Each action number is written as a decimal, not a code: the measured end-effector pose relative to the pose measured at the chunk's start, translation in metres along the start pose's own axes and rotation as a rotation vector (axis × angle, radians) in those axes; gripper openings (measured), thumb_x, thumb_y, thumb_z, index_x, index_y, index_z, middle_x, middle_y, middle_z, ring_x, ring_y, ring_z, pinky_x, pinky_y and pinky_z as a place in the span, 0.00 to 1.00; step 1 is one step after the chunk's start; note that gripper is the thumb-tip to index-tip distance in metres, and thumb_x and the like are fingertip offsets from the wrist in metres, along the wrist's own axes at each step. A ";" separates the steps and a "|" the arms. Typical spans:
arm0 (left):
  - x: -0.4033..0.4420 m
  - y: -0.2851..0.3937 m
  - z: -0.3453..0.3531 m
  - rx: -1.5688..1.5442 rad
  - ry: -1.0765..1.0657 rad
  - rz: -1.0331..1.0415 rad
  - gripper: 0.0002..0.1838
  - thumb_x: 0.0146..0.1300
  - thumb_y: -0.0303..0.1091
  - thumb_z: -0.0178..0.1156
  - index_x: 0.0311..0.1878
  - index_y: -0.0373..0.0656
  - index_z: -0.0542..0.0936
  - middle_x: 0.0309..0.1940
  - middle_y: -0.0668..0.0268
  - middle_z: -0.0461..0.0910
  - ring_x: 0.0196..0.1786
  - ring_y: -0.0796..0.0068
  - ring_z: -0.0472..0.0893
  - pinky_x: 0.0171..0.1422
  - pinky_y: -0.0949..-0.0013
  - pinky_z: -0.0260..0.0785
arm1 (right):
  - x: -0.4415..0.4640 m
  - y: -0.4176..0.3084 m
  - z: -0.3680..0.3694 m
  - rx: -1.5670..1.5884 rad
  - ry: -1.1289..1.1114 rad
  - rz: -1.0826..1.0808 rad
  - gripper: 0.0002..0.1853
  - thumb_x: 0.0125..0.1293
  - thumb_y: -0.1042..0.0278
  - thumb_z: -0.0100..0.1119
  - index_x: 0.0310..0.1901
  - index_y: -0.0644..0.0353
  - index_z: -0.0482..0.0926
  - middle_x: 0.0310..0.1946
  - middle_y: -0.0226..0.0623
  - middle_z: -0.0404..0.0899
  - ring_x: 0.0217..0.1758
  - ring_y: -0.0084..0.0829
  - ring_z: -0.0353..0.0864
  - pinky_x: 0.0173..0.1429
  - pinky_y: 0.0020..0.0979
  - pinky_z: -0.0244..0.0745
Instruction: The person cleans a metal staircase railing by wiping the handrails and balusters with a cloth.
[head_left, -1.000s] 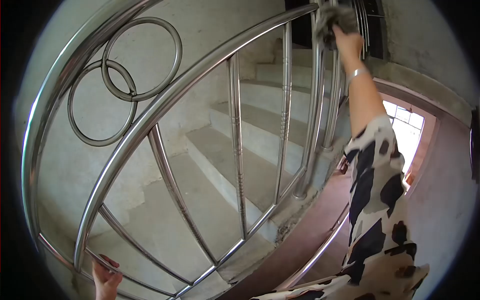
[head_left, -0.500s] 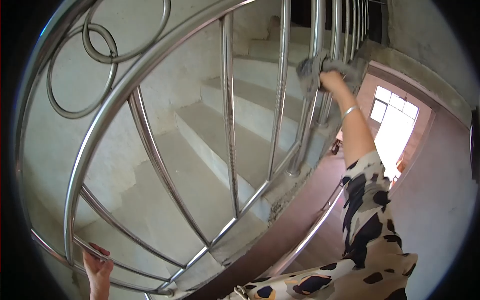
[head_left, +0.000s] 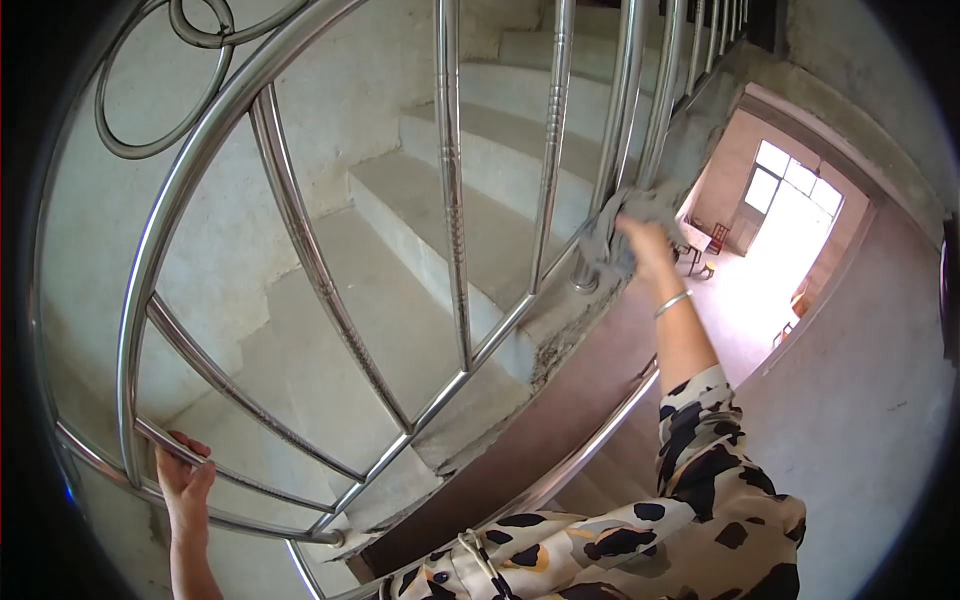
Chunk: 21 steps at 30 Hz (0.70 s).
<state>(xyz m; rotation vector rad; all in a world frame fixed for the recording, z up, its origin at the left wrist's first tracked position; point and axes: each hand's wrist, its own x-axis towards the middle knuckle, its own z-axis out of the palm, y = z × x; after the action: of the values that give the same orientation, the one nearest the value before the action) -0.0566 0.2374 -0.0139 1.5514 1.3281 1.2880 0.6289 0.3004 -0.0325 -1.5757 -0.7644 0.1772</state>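
A curved metal stair railing (head_left: 455,200) with upright bars and rings fills the left and middle of the view. My right hand (head_left: 648,243) grips a grey cloth (head_left: 610,228), pressed around the lower part of a thick post (head_left: 622,105) near its foot. The cloth hides part of the post. At the lower left, my left hand (head_left: 187,478) is wrapped around a thin curved bar (head_left: 240,480) of the railing, with the fingers over its top. A bracelet circles my right wrist.
Behind the bars, concrete steps (head_left: 420,225) rise to the upper right. The landing edge (head_left: 545,360) is rough and broken. Below it, at the right, a lower flight has its own handrail (head_left: 590,450). A doorway (head_left: 790,230) opens onto a bright room with furniture.
My right hand has slid the grey cloth down the post toward its foot. My left hand keeps its hold on the bar. The view has tilted down slightly.
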 end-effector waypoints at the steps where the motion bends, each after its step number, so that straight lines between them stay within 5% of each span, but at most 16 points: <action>1: 0.001 -0.001 0.000 0.011 -0.005 -0.006 0.26 0.47 0.20 0.52 0.53 0.45 0.63 0.38 0.68 0.66 0.44 0.77 0.68 0.44 0.75 0.61 | -0.014 -0.042 -0.007 0.213 0.027 -0.051 0.16 0.54 0.66 0.58 0.42 0.67 0.78 0.35 0.45 0.80 0.42 0.40 0.78 0.51 0.33 0.70; 3: 0.000 -0.002 0.001 -0.001 -0.011 0.011 0.25 0.48 0.21 0.53 0.52 0.45 0.63 0.39 0.68 0.67 0.45 0.77 0.67 0.45 0.75 0.61 | 0.001 -0.070 -0.004 0.174 0.155 -0.477 0.18 0.53 0.69 0.59 0.46 0.66 0.76 0.38 0.46 0.79 0.45 0.44 0.77 0.50 0.36 0.69; 5: -0.001 0.008 0.002 -0.002 -0.033 -0.011 0.25 0.48 0.21 0.53 0.52 0.45 0.64 0.39 0.68 0.67 0.45 0.77 0.67 0.45 0.75 0.60 | -0.008 -0.098 0.004 -0.447 0.294 -0.793 0.16 0.51 0.75 0.60 0.45 0.62 0.77 0.42 0.44 0.77 0.44 0.43 0.76 0.49 0.36 0.71; 6: -0.002 0.012 0.003 -0.018 -0.046 -0.027 0.24 0.49 0.22 0.53 0.52 0.45 0.64 0.39 0.68 0.67 0.46 0.78 0.67 0.45 0.76 0.60 | -0.020 -0.093 0.013 -0.449 0.288 -0.785 0.16 0.51 0.75 0.60 0.45 0.62 0.77 0.42 0.44 0.77 0.44 0.43 0.76 0.49 0.36 0.71; 8: -0.004 0.013 0.004 -0.012 -0.047 -0.038 0.24 0.49 0.22 0.54 0.52 0.45 0.64 0.39 0.68 0.67 0.46 0.78 0.67 0.45 0.76 0.60 | -0.057 -0.071 0.029 -0.930 0.153 -0.932 0.20 0.45 0.80 0.59 0.45 0.60 0.77 0.47 0.48 0.72 0.47 0.49 0.73 0.50 0.39 0.70; 10: -0.004 0.011 0.001 -0.016 -0.039 -0.035 0.24 0.50 0.23 0.54 0.52 0.45 0.64 0.40 0.69 0.68 0.45 0.78 0.67 0.45 0.77 0.60 | -0.087 -0.036 0.049 -0.832 0.121 -0.790 0.19 0.45 0.79 0.59 0.43 0.60 0.76 0.51 0.46 0.68 0.54 0.45 0.70 0.52 0.37 0.71; 13: -0.003 0.007 0.000 0.034 -0.063 0.009 0.24 0.50 0.24 0.55 0.52 0.45 0.64 0.40 0.68 0.68 0.45 0.79 0.67 0.45 0.77 0.59 | -0.130 -0.009 0.067 -0.523 0.004 -0.598 0.17 0.42 0.79 0.62 0.39 0.66 0.76 0.52 0.47 0.67 0.49 0.48 0.73 0.50 0.40 0.72; 15: -0.003 0.009 0.001 -0.003 -0.055 -0.009 0.24 0.51 0.24 0.56 0.52 0.44 0.64 0.40 0.68 0.68 0.44 0.79 0.67 0.45 0.77 0.60 | -0.152 0.011 0.065 -0.447 0.010 -0.601 0.16 0.44 0.78 0.62 0.39 0.68 0.76 0.49 0.46 0.72 0.45 0.42 0.77 0.48 0.37 0.73; 17: 0.000 0.004 -0.001 -0.010 -0.056 0.011 0.24 0.51 0.24 0.56 0.52 0.44 0.64 0.40 0.68 0.68 0.44 0.79 0.67 0.45 0.77 0.60 | -0.150 0.031 0.061 0.140 -0.227 -0.219 0.17 0.45 0.76 0.62 0.41 0.69 0.76 0.42 0.44 0.78 0.43 0.33 0.78 0.47 0.33 0.71; 19: 0.001 0.002 -0.002 -0.007 -0.063 0.021 0.24 0.51 0.24 0.56 0.52 0.44 0.64 0.39 0.68 0.68 0.44 0.79 0.67 0.45 0.77 0.60 | -0.136 0.008 0.041 0.305 -0.144 0.036 0.21 0.46 0.77 0.62 0.44 0.73 0.74 0.38 0.44 0.79 0.41 0.31 0.77 0.45 0.31 0.72; 20: 0.000 0.001 -0.001 -0.002 -0.050 0.030 0.23 0.51 0.24 0.56 0.52 0.45 0.64 0.39 0.68 0.68 0.43 0.79 0.67 0.44 0.77 0.60 | -0.098 0.041 0.046 0.305 0.082 -0.126 0.20 0.47 0.78 0.61 0.45 0.73 0.74 0.39 0.45 0.78 0.40 0.31 0.76 0.44 0.31 0.72; 21: -0.001 0.001 0.000 0.000 -0.036 0.038 0.23 0.51 0.24 0.55 0.52 0.45 0.64 0.39 0.68 0.69 0.43 0.79 0.67 0.43 0.77 0.60 | -0.107 -0.016 0.027 0.366 0.046 -0.133 0.18 0.49 0.79 0.59 0.45 0.73 0.73 0.40 0.46 0.77 0.40 0.32 0.76 0.44 0.31 0.72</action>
<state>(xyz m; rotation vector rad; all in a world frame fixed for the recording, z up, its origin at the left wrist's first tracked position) -0.0564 0.2366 -0.0130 1.5994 1.2817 1.2777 0.5273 0.2619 -0.0565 -1.1752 -0.7508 0.1725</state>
